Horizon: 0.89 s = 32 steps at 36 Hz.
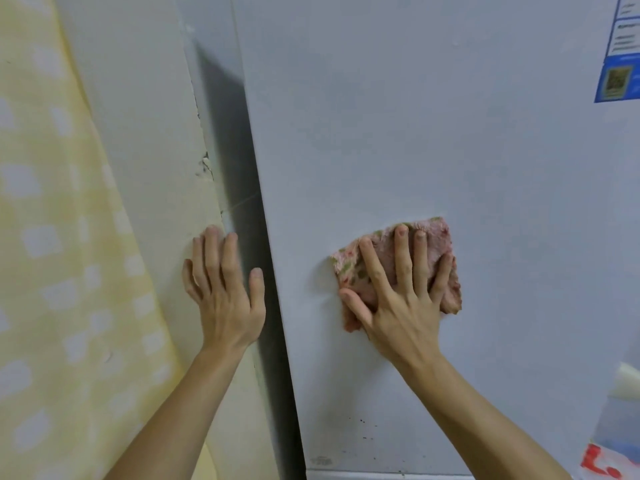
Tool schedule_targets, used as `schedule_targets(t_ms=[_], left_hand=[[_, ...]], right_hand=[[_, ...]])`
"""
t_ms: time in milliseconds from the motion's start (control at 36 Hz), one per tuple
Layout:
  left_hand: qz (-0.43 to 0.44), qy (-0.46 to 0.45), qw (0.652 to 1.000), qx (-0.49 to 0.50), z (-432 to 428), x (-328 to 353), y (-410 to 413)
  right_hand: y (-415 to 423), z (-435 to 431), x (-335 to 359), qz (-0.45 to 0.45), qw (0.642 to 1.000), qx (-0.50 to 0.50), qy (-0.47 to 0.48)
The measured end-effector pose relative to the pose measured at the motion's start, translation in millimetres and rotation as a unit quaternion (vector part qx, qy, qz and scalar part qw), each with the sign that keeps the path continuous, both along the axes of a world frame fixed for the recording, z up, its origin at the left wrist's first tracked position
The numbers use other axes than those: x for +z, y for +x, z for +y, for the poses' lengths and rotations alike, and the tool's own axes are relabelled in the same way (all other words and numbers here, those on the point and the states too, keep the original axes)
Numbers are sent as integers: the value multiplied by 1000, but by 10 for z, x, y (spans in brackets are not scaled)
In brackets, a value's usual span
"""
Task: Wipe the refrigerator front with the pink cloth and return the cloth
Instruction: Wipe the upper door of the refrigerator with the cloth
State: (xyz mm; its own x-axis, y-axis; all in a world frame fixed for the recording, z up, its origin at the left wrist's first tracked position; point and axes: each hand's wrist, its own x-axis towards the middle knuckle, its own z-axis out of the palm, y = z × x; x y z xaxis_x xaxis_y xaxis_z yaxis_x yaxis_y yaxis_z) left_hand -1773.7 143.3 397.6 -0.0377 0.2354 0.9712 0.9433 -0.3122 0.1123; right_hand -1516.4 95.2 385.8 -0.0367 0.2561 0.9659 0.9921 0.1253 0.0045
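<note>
At the far left hangs a yellow patterned curtain (pixel 52 237), then a cream wall (pixel 145 133) with chipped paint along its corner. The left hand (pixel 223 289) lies flat on that wall, fingers straight, holding nothing, just beside the refrigerator's shadowed side. The refrigerator front (pixel 381 116) is a smooth, hard panel. Low on it sits the pink cloth (pixel 440 237), folded into a pad and pinned flat by the right hand (pixel 398 306), fingers spread and straight across it.

The cloth looks soft, light and fluffy. It should slide easily under the palm, though it would likely bunch if pressed unevenly, and a pinch at any edge would lift it. Dark specks (pixel 363 427) dot the door lower down. A blue sticker (pixel 620 64) at the upper right may catch the cloth.
</note>
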Motion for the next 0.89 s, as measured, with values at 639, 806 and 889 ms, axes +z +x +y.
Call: schedule_targets(t_ms=[639,806,889], left_hand=[[-29,46,998,-26,165,857,-173],[-24,50,998,-28,159,880,-193],[-25,56,998,-32,154,901,-198]], right_hand=[[-732,154,400,-55,996,59,45],[-288,55,-160,-133,989,55,-25],[-226,60,166,-92,995,42,13]])
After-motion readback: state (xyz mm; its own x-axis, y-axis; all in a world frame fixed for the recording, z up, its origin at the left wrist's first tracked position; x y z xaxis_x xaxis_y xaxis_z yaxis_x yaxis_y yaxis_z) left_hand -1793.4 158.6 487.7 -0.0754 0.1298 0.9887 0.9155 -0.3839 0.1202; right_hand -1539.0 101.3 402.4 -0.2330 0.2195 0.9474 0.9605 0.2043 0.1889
